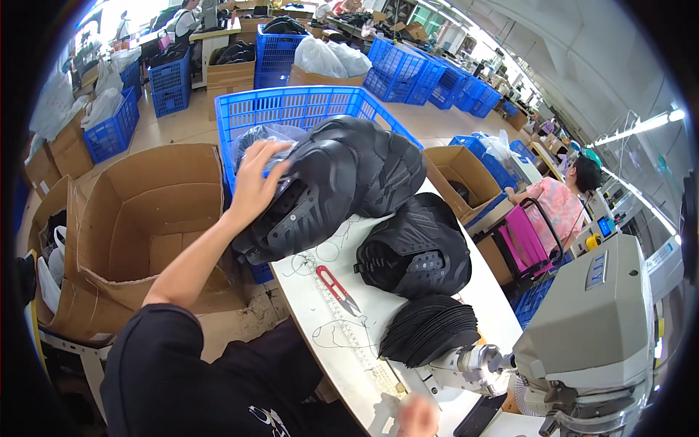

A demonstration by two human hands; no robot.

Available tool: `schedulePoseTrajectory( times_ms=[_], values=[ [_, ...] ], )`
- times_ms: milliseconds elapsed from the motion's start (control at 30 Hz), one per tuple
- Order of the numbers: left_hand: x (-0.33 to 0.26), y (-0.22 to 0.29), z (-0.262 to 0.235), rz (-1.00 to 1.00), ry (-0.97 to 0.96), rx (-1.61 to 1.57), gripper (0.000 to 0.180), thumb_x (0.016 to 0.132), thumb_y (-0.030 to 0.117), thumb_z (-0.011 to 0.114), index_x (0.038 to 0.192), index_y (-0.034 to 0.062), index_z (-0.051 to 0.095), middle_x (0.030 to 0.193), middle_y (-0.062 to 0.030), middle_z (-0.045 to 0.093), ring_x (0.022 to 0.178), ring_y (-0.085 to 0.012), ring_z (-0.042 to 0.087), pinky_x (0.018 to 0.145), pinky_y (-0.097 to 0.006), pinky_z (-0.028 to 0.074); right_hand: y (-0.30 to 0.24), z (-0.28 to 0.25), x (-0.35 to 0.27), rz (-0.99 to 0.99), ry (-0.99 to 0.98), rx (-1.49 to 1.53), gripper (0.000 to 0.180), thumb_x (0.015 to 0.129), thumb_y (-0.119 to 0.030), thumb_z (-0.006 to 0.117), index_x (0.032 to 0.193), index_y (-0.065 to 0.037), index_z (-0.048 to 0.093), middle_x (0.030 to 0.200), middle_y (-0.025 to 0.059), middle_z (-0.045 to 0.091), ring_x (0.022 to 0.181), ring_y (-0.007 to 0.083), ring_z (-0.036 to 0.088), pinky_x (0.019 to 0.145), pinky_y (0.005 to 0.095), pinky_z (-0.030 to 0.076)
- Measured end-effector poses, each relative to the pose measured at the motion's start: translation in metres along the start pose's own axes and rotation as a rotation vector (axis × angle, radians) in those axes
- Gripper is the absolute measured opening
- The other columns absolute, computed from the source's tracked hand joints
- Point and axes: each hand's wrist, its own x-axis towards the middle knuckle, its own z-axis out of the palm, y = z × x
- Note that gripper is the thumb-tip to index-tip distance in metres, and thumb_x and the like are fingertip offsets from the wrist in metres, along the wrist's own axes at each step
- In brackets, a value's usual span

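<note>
At the far end of the worktop (437, 320), the person's left hand (256, 183) lies spread over the upper end of a large black moulded pad (331, 186), fingers open and pressing on its curved shell, apparently steadying it where it overhangs the worktop edge beside the blue crate (306, 109). The pad rests tilted, its long axis running from lower left, near the hand and wrist, up to the right, with the domed, ribbed side facing up and the broader end pointing toward the crate's right corner. The right hand (417, 416) shows only as a blur at the lower edge by the sewing machine (590, 328); whether it is clenched or loose I cannot tell. A second black pad (419, 251) sits just beside the first, and a fanned stack of flat black pieces (429, 331) lies close to the machine, likely kept within reach. Red thread snips (336, 285) lie on the worktop between hand and stack. An open cardboard box (145, 218) stands on the floor to the left.
</note>
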Motion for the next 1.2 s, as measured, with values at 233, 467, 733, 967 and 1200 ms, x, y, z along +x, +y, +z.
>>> schedulePoseTrajectory(
  times_ms=[233, 467, 733, 967, 1200],
  values=[
    [-0.097, 0.049, -0.023, -0.060, -0.467, 0.318, 0.099, 0.066, 0.043, 0.084, 0.150, 0.0191, 0.038, 0.160, -0.0241, 0.010, 0.145, -0.0481, 0.014, 0.115, -0.059, 0.020, -0.011, 0.011, -0.003, 0.011, -0.019, -0.006, 0.018, 0.097, -0.021, 0.063, 0.095, -0.003, 0.065, 0.074, -0.0026, 0.057, 0.065, 0.0054, 0.047, 0.056, 0.0200, 0.035],
    [-0.063, 0.012, 0.017, -0.144, -0.270, 0.069, 0.115, 0.066, 0.039, 0.085, 0.155, 0.0066, 0.019, 0.157, -0.0231, 0.022, 0.145, -0.0413, 0.023, 0.117, -0.047, 0.022, -0.028, 0.020, -0.008, 0.023, -0.065, -0.061, 0.020, 0.095, -0.020, 0.065, 0.096, 0.000, 0.068, 0.080, -0.0001, 0.063, 0.075, 0.0088, 0.054, 0.068, 0.0233, 0.043],
    [-0.048, 0.085, 0.020, 0.193, -0.084, -0.044, 0.059, 0.073, 0.031, 0.081, 0.121, 0.0022, 0.060, 0.125, -0.0191, 0.058, 0.120, -0.0368, 0.051, 0.100, -0.044, 0.040, -0.036, 0.020, -0.010, 0.064, -0.053, -0.004, 0.017, 0.093, -0.013, 0.065, 0.102, 0.002, 0.069, 0.085, 0.0024, 0.066, 0.076, 0.0098, 0.056, 0.070, 0.0241, 0.045],
    [-0.070, 0.167, 0.129, 0.134, -0.380, -0.276, 0.030, 0.077, 0.025, 0.079, 0.078, 0.0067, 0.055, 0.076, -0.0056, 0.054, 0.081, -0.0249, 0.053, 0.074, -0.037, 0.041, -0.047, 0.066, 0.019, -0.193, -0.291, 0.138, 0.028, 0.095, -0.004, 0.060, 0.121, 0.005, 0.059, 0.106, 0.0135, 0.067, 0.090, 0.0144, 0.065, 0.078, 0.0248, 0.051],
    [-0.041, 0.164, 0.087, 0.009, -0.269, -0.575, 0.025, 0.084, 0.005, 0.071, 0.076, -0.0005, 0.048, 0.071, -0.0071, 0.050, 0.062, -0.0202, 0.049, 0.058, -0.032, 0.041, -0.050, 0.085, 0.042, -0.266, -0.358, 0.155, 0.045, 0.100, -0.007, 0.052, 0.142, 0.005, 0.041, 0.139, 0.0228, 0.052, 0.115, 0.0267, 0.063, 0.081, 0.0268, 0.053]
  ],
)
